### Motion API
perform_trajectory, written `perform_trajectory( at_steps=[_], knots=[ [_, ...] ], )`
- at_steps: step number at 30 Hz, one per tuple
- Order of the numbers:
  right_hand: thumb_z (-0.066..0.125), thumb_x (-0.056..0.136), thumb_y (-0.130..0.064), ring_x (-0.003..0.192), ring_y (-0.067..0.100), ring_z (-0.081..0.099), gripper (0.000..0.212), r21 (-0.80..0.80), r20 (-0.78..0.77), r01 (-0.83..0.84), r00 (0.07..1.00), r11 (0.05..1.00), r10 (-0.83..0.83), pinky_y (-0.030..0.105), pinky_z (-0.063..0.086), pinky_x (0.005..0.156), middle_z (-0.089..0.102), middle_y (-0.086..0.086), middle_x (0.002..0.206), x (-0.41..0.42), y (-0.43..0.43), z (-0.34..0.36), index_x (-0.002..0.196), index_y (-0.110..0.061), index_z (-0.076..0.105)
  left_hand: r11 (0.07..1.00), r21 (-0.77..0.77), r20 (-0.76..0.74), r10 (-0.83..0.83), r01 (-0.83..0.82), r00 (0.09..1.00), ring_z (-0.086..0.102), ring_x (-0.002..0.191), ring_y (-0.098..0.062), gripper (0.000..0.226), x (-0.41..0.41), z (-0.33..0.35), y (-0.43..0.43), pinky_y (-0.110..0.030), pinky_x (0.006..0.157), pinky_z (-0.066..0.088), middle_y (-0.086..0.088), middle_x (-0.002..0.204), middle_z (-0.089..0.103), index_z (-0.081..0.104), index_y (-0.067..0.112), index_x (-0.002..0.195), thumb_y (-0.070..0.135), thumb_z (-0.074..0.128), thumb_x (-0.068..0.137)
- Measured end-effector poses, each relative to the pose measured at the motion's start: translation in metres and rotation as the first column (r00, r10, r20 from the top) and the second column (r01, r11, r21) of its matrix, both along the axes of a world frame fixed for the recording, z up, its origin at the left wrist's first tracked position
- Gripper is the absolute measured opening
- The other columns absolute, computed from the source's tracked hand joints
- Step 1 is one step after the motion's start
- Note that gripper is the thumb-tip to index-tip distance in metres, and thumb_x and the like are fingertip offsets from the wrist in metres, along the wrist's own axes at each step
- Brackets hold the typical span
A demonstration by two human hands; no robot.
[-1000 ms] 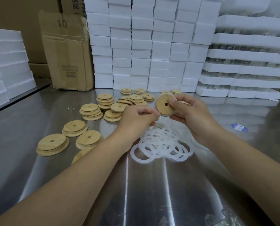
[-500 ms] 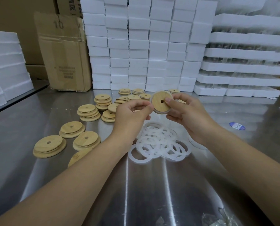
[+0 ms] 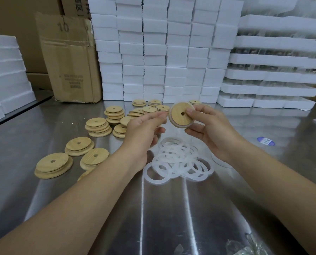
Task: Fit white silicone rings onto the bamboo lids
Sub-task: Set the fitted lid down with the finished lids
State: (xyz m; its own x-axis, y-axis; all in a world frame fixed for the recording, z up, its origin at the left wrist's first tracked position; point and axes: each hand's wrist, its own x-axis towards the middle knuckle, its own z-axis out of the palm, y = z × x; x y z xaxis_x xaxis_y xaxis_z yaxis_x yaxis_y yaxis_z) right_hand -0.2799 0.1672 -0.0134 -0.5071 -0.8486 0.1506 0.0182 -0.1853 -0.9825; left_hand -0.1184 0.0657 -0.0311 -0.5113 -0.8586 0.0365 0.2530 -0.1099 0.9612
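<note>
The right hand [image 3: 208,129] grips a round bamboo lid [image 3: 179,112] above the steel table [image 3: 171,208], thumb by its centre hole. The lid stands on edge with its flat face toward the viewer and a white silicone ring [image 3: 179,127] round its rim. The left hand [image 3: 144,129], fingers loosely bent and holding nothing, hovers just left of it.

table: bare steel [image 3: 171,218] | cardboard box [image 3: 70,61] marked 10, back left | white foam stacks [image 3: 162,52] behind | blue sticker [image 3: 266,141] right

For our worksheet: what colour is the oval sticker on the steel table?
The oval sticker is blue, head view.
</note>
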Motion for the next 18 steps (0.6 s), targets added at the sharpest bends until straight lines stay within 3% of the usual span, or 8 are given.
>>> perform_trajectory(
  at_steps=[3,7,10,14,18],
  knots=[
    [0.077,0.096,-0.028,0.089,0.014,0.075,0.010,0.061,-0.129,0.169,0.979,0.984,-0.160,0.028,0.060,0.076,0.079,0.002,0.101,-0.015,0.000,0.000,0.098,-0.019,0.071,1.000,-0.002,0.036,0.009,-0.009,0.999,0.065,0.082,-0.016,0.019,0.000,-0.001,0.002,-0.033,0.076,0.044,-0.004,0.104,0.077,0.084,0.018,0.108,0.009,0.069,0.100],
    [0.081,0.091,-0.035,0.079,0.014,0.066,0.020,0.194,-0.359,0.398,0.879,0.897,-0.313,0.028,0.047,0.069,0.079,0.001,0.088,-0.050,0.007,-0.011,0.094,-0.016,0.075,0.998,0.006,0.066,0.069,-0.070,0.995,0.067,0.079,-0.014,0.023,-0.002,-0.002,0.001,-0.030,0.075,0.048,-0.003,0.103,0.078,0.085,0.021,0.101,0.010,0.065,0.100],
    [0.081,0.091,-0.042,0.079,0.016,0.068,0.027,0.273,-0.534,0.469,0.800,0.840,-0.274,0.030,0.049,0.067,0.078,0.004,0.088,-0.068,0.008,-0.025,0.097,-0.016,0.076,0.996,0.003,0.067,0.089,-0.089,0.994,0.066,0.073,-0.012,0.023,-0.003,-0.003,0.001,-0.026,0.068,0.049,-0.002,0.100,0.079,0.085,0.021,0.098,0.009,0.065,0.100],
    [0.074,0.092,-0.054,0.078,0.012,0.065,0.029,0.255,-0.821,0.612,0.546,0.748,-0.166,0.033,0.051,0.066,0.073,-0.004,0.083,-0.073,0.000,-0.035,0.094,-0.027,0.067,0.994,-0.020,0.093,0.112,-0.111,0.989,0.066,0.070,-0.010,0.023,-0.005,-0.005,0.002,-0.024,0.063,0.048,0.001,0.095,0.078,0.086,0.023,0.094,0.010,0.066,0.098],
    [0.069,0.095,-0.055,0.063,0.008,0.067,0.021,0.254,-0.856,0.590,0.506,0.767,-0.105,0.035,0.054,0.060,0.072,-0.006,0.065,-0.073,-0.001,-0.037,0.099,-0.035,0.063,0.993,-0.027,0.103,0.121,-0.119,0.987,0.065,0.070,-0.010,0.024,-0.005,-0.005,0.002,-0.023,0.061,0.048,0.002,0.094,0.077,0.086,0.024,0.092,0.010,0.066,0.097]
  ],
)
